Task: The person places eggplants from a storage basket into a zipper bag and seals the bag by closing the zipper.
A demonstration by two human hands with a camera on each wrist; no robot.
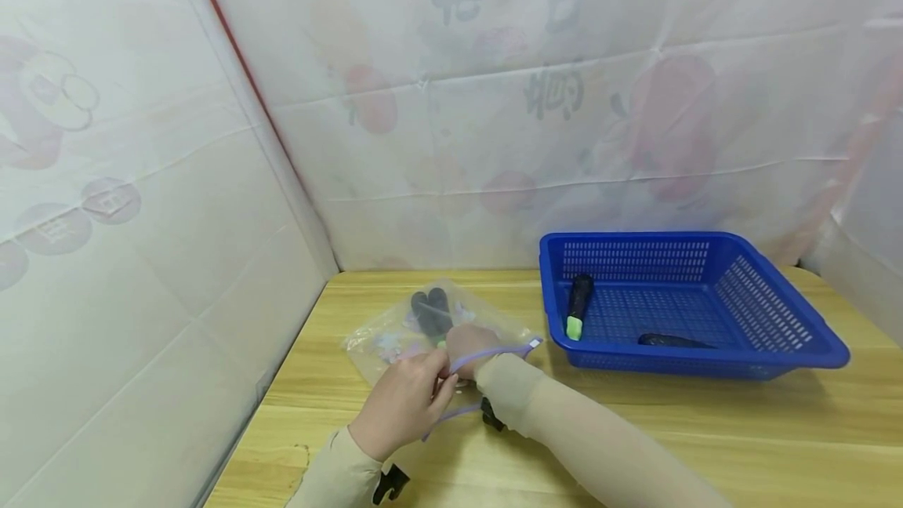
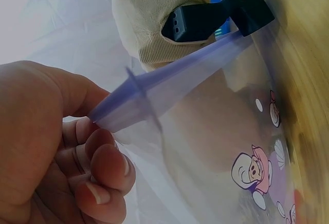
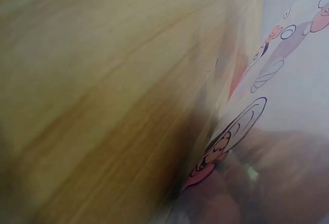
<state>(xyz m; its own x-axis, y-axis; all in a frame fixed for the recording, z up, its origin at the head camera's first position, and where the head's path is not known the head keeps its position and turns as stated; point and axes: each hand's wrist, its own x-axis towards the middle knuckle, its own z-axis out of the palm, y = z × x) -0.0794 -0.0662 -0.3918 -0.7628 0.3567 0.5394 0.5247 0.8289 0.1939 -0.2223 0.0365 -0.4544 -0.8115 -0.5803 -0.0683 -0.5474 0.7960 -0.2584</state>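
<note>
A clear zip bag [image 1: 367,343] with cartoon prints and a purple zip edge lies on the table. Two dark eggplants [image 1: 426,315] are inside it, side by side. My left hand [image 1: 404,398] pinches the purple edge [image 2: 128,98] between thumb and fingers, lifting the mouth apart. Through that mouth reaches my right hand [image 1: 469,342], its fingers curled at the green stem end [image 3: 252,172] of an eggplant. Bag film blurs the right fingers in the right wrist view. A white slider [image 1: 534,342] sits at the zip's right end.
A blue plastic basket [image 1: 694,355] stands to the right on the wooden table [image 1: 282,422]. In it are one eggplant [image 1: 579,306] against the left wall and another dark one [image 1: 673,341] near the front. White printed sheeting [image 1: 437,147] encloses the back and sides.
</note>
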